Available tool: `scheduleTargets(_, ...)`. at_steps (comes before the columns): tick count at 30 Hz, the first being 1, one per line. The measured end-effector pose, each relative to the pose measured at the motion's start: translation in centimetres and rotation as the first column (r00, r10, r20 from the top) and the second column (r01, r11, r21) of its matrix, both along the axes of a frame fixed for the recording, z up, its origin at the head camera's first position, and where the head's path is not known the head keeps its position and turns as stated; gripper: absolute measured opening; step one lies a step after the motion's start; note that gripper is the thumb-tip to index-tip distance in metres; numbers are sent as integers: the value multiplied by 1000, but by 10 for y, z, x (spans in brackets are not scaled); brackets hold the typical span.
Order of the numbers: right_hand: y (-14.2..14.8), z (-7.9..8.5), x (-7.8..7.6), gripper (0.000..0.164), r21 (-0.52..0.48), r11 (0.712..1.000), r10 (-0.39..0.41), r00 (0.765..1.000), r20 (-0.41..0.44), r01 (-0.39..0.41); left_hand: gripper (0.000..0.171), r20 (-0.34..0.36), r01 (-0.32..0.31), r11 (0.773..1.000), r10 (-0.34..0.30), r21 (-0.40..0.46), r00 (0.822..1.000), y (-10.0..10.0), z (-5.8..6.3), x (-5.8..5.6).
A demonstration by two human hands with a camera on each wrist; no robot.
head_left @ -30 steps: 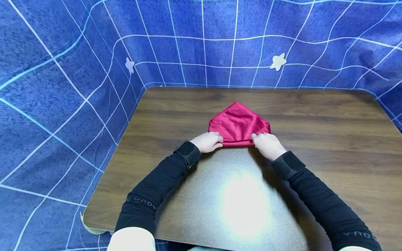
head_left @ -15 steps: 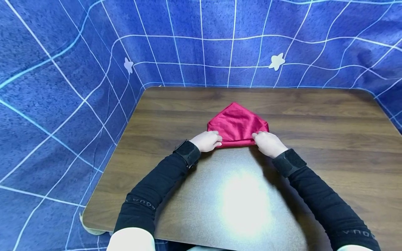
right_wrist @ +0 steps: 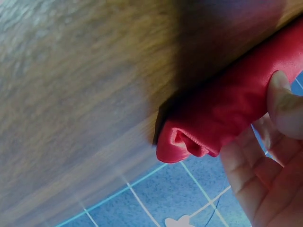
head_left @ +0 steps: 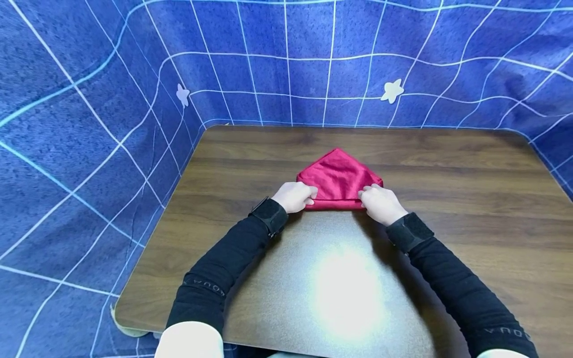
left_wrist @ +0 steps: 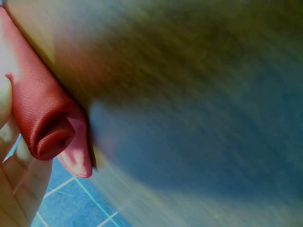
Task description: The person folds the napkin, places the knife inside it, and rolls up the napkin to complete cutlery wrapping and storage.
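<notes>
A shiny red cloth (head_left: 338, 174) lies on the wooden table, its far side pointed and its near edge rolled into a tube. At the left end of the roll, my left hand (head_left: 295, 197) pinches it between thumb and fingers. My right hand (head_left: 380, 204) grips the right end in the same way. In the left wrist view the rolled cloth (left_wrist: 45, 104) shows a spiral end beside the fingers. The right wrist view has the thumb pressing on the roll (right_wrist: 236, 99), with fingers behind it and a creased open end.
The brown wooden table (head_left: 470, 223) carries a bright glare spot near the front. A blue curtain (head_left: 268, 69) with white grid lines and star shapes (head_left: 392, 91) hangs along the far and left edges.
Both hands stay at the ends of the roll, their fingers shifting slightly as the rolled edge turns a little away from me. The view tilts slightly.
</notes>
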State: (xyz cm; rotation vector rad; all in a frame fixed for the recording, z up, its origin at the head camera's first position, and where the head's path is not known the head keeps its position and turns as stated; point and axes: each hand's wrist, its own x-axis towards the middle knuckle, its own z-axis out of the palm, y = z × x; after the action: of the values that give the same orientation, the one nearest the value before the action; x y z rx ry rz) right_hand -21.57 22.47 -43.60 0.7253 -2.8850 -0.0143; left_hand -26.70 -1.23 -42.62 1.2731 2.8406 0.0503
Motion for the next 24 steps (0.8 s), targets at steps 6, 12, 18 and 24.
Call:
scheduleTargets(6, -3, 0, 1, 10, 23, 1000, -10, 999, -35, 11, 12, 2, 6, 1000, -6, 14, 1000, 0, 1, -2)
scheduleTargets(12, -5, -1, 4, 11, 33, 999, -10, 998, -63, 12, 21, -26, 36, 999, -35, 30, 999, 2, 2, -2)
scheduleTargets(18, -5, -3, 6, 11, 2, 1000, 6, 991, -134, -6, 17, -73, 43, 999, -42, 3, 996, 5, 1, 0)
scheduleTargets(24, -8, -5, 11, 9, -3, 998, 65, 967, -245, -68, 9, -161, 92, 995, -97, -40, 982, 7, 0, 4)
